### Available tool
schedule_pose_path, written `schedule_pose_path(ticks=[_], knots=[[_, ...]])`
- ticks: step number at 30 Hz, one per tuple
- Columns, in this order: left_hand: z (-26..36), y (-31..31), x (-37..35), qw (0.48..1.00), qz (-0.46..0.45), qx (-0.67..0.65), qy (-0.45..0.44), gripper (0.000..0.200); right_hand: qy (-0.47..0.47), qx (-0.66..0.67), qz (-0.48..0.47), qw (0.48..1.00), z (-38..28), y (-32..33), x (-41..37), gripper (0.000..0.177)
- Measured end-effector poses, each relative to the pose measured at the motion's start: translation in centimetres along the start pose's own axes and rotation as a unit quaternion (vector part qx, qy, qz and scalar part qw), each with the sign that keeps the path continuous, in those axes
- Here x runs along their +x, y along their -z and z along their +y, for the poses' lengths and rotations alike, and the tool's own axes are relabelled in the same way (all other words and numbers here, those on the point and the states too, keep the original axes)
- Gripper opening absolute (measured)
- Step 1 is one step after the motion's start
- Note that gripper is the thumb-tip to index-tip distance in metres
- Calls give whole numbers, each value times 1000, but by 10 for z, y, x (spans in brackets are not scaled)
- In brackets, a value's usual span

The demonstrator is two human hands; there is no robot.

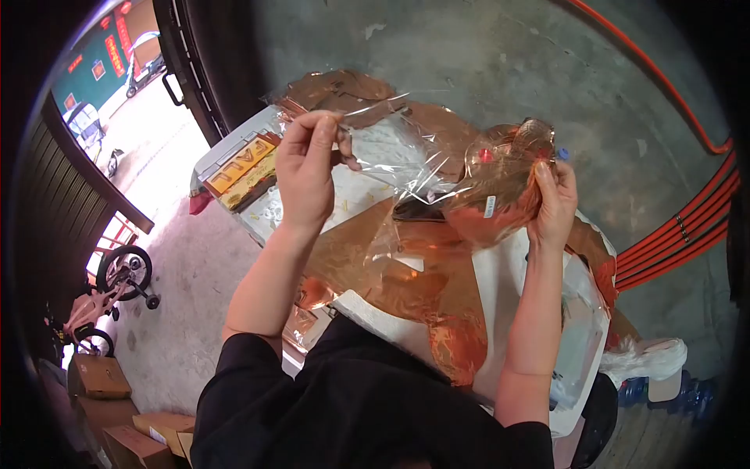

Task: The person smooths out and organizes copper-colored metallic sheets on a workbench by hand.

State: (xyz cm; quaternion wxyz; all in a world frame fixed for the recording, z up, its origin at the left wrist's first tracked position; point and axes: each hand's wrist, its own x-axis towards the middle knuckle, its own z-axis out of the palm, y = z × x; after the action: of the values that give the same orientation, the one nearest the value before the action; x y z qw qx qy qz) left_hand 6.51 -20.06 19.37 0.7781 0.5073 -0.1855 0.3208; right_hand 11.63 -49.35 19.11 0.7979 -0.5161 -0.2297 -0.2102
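Note:
My left hand (312,160) pinches the edge of a clear plastic bag (398,160) above a white table (355,207). On the right, my right hand (555,195) grips a shiny copper-coloured foil piece (496,187), which carries a small white label and a red spot. The clear bag stretches between both hands and overlaps the foil; whether the foil is inside it I cannot tell. Beneath them, more copper-coloured foil sheets (406,285) are spread over the table. A packet lettered "FALL" (246,168) lies at the table's left end.
Red-orange pipes (680,227) run along the right. Clear plastic wrapping (644,359) and blue bottles (691,395) are at the lower right. Cardboard boxes (101,375) and a small bicycle (105,293) stand at the left, near an open doorway.

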Motion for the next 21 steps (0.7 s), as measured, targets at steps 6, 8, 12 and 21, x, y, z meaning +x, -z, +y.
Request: schedule_pose_path(ticks=[6,8,12,21], knots=[[-24,16,12,968,-55,-176,170,29,-14,71,0,997,15,11,-4,12],[-39,18,10,947,-73,-226,216,42,-16,85,-12,996,15,13,-4,13],[-69,8,-11,905,-120,-219,345,42,-24,136,-38,990,9,10,-2,13],[-70,1,-21,946,-123,-133,269,19,-59,85,87,991,28,35,6,11]])
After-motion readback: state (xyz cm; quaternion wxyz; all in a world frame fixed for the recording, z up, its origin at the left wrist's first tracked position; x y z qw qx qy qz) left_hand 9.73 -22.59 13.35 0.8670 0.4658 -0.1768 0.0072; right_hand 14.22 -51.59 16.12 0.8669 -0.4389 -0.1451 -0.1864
